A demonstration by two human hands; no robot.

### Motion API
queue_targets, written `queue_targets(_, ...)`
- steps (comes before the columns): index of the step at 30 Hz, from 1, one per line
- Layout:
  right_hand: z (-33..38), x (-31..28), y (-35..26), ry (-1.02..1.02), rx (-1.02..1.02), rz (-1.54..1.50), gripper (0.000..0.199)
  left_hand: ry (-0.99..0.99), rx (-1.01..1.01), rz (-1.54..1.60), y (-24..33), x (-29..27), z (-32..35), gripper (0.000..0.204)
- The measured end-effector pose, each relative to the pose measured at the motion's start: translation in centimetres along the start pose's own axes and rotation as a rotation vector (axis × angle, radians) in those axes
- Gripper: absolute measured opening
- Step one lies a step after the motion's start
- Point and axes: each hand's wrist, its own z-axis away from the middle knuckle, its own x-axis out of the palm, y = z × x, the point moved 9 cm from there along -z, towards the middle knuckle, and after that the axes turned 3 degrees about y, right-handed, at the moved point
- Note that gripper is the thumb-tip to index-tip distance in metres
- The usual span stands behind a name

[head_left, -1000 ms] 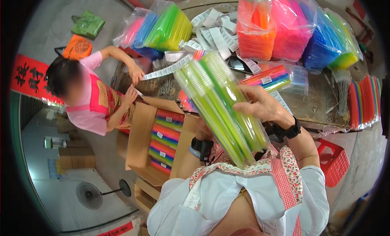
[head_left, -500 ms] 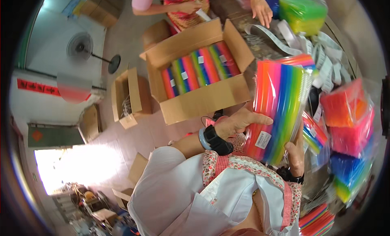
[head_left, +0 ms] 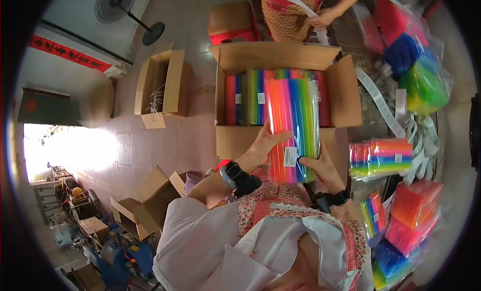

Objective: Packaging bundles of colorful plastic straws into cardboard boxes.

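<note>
The left hand clasps the left edge of the rainbow pack; the pack's long axis runs away from the body, its far end over the open box where like packs lie parallel; the right hand grips its near right corner, both hands equally close.

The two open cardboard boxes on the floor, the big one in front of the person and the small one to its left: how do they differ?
The big box is wider than the small box. The big box holds rows of rainbow-coloured packs, while the small box shows only something thin and pale inside. Both hands, left hand and right hand, hold a rainbow pack over the big box; no hand is near the small box. Both are brown, with flaps open.
</note>
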Motion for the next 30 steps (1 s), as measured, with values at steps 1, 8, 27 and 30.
queue_targets(1, -1.5, 0.1, -0.5, -0.007, 0.013, 0.009, 0.085, 0.034, 0.191, -0.170, 3.2, -0.9, 0.1, 0.060)
queue_targets(8, -4.6, 2.9, -5.1, -0.390, -0.138, 1.240, 0.094, -0.351, 0.817, -1.986, 7.9, 4.7, 1.6, 0.093)
queue_targets(27, -11.1, 0.5, 6.6, -0.097, -0.351, 1.223, 0.045, 0.437, 0.109, -0.459, 10.5, -22.8, -7.7, 0.064)
queue_targets(30, -10.8, 0.6, 8.4, -0.077, -0.404, 1.245, 0.044, 0.614, 0.143, -0.514, 11.8, -26.1, -9.3, 0.063)
